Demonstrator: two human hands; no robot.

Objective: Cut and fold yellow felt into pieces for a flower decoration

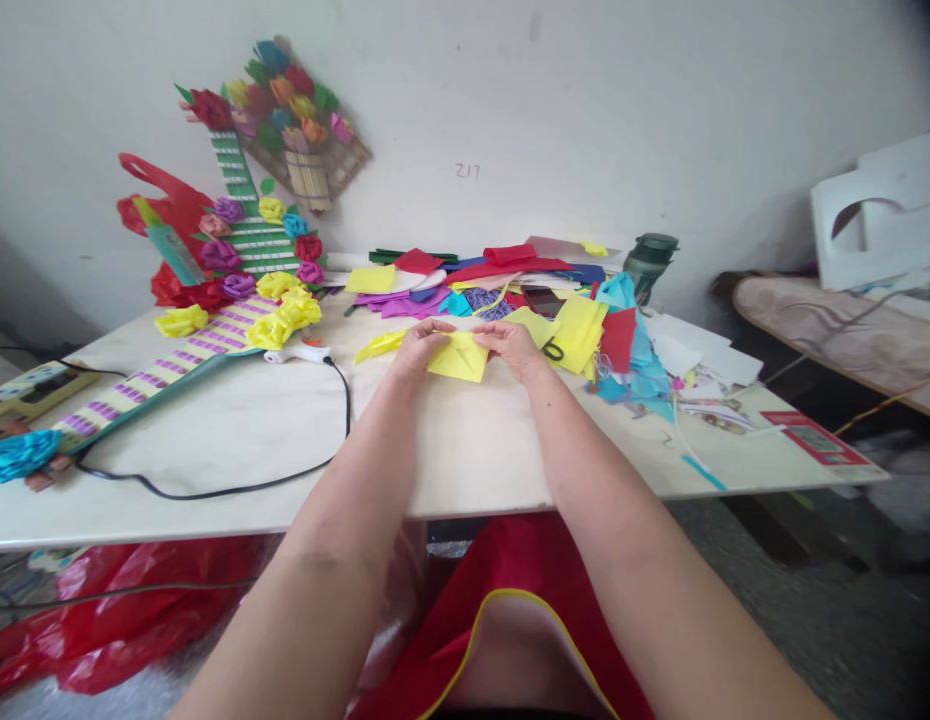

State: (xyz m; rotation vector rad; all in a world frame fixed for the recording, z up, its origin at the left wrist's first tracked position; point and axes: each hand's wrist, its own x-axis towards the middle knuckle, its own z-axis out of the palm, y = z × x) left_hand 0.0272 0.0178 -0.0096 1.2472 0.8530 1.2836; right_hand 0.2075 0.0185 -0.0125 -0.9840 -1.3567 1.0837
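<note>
Between my hands is a small yellow sheet [459, 360], which looks like crepe paper, held just above the table. My left hand [422, 350] pinches its upper left edge, and my right hand [511, 343] pinches the upper right. The fingertips partly hide the sheet's top edge. Just left of my left hand lies a yellow strip [379, 346]. Beyond my right hand are more yellow sheets [579, 332], with a dark scissor handle [553, 351] showing at their edge.
A pile of coloured paper [427, 285] lies along the wall. A white glue gun [298, 354] trails a black cord [210, 495] across the table [255, 450]. Left stands a guitar-shaped piece [244, 180] with paper flowers; a dark green bottle [650, 265] stands at the back right.
</note>
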